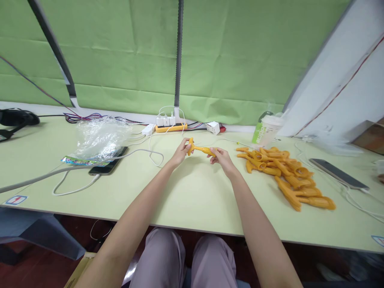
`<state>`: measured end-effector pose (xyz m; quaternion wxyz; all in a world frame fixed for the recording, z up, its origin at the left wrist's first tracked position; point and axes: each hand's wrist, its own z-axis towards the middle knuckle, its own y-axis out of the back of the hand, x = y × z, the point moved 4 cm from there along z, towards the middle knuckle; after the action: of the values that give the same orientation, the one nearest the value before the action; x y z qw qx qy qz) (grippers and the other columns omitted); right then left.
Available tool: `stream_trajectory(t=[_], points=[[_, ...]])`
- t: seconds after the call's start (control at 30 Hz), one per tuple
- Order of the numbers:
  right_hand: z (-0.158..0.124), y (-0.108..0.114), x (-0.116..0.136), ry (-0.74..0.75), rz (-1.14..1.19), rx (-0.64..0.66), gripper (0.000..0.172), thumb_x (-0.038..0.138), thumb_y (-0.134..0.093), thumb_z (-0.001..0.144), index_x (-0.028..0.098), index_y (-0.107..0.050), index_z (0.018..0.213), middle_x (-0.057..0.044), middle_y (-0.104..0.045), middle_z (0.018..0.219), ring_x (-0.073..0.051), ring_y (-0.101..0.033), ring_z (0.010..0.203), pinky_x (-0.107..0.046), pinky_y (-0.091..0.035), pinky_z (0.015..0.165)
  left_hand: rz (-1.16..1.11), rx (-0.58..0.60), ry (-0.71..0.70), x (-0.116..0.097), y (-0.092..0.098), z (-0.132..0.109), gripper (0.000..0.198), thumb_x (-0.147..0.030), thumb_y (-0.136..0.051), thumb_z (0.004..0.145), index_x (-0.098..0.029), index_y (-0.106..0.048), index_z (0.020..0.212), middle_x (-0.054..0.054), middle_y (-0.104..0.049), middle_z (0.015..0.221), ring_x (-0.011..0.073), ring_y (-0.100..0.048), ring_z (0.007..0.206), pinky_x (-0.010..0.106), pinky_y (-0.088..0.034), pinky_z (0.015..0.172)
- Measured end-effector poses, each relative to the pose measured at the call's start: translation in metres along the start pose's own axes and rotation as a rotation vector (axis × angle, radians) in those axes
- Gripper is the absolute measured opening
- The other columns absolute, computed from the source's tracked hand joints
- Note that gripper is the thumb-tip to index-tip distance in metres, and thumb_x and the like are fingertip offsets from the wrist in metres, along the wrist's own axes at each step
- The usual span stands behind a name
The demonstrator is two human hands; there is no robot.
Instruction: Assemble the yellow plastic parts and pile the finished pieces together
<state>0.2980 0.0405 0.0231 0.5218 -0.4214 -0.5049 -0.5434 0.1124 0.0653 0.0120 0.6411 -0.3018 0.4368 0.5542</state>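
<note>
Above the middle of the table I hold an orange-yellow plastic piece level between both hands. It has a T-shaped end on the left, a thin shaft and a thicker end on the right. My left hand is closed on the T-shaped end, thumb and fingers pinching it. At the other end, the fingers of my right hand close round the thicker part. To the right of my right hand lies a loose pile of orange-yellow plastic pieces, some with flared, hollow ends.
A clear plastic bag partly covers a phone at the left. Behind my hands are a power strip and a white adapter. A drink cup stands behind the pile, another phone to its right. Cables cross the table.
</note>
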Motion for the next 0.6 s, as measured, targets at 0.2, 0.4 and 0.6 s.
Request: stream_trajectory(t=[0.2,0.4,0.6], points=[[0.0019,-0.0003,-0.0031,-0.006,0.003,0.003,0.035,0.050,-0.064,0.078,0.016,-0.064,0.088,-0.006,-0.071,0.079,-0.008,-0.056,0.048,-0.022,-0.051,0.053,-0.007,-0.021,0.090,-0.0002,0.0015,0.0007,0.033,-0.050,-0.053,0.084,-0.019,-0.049,0.096,-0.003,-0.052,0.062,0.0098,-0.046,0.058,0.024,-0.033,0.058],[0.0025,-0.0009,-0.0036,-0.023,-0.004,0.003,0.034,0.048,-0.063,0.079,0.016,-0.065,0.091,-0.007,-0.072,0.081,-0.007,-0.057,0.049,-0.021,-0.050,0.053,0.047,-0.025,0.064,-0.0044,0.0013,0.0000,0.033,-0.043,-0.060,0.080,-0.019,-0.048,0.099,-0.004,-0.052,0.062,0.0095,-0.045,0.059,0.024,-0.034,0.061],[0.0013,-0.0022,-0.0044,-0.038,0.004,0.003,0.031,0.047,-0.062,0.080,0.017,-0.064,0.088,-0.006,-0.071,0.079,-0.008,-0.057,0.048,-0.022,-0.051,0.053,0.153,-0.052,0.067,0.0006,0.0013,-0.0024,0.035,-0.040,-0.055,0.083,-0.021,-0.040,0.109,-0.006,-0.053,0.063,0.0096,-0.043,0.058,0.024,-0.033,0.060]])
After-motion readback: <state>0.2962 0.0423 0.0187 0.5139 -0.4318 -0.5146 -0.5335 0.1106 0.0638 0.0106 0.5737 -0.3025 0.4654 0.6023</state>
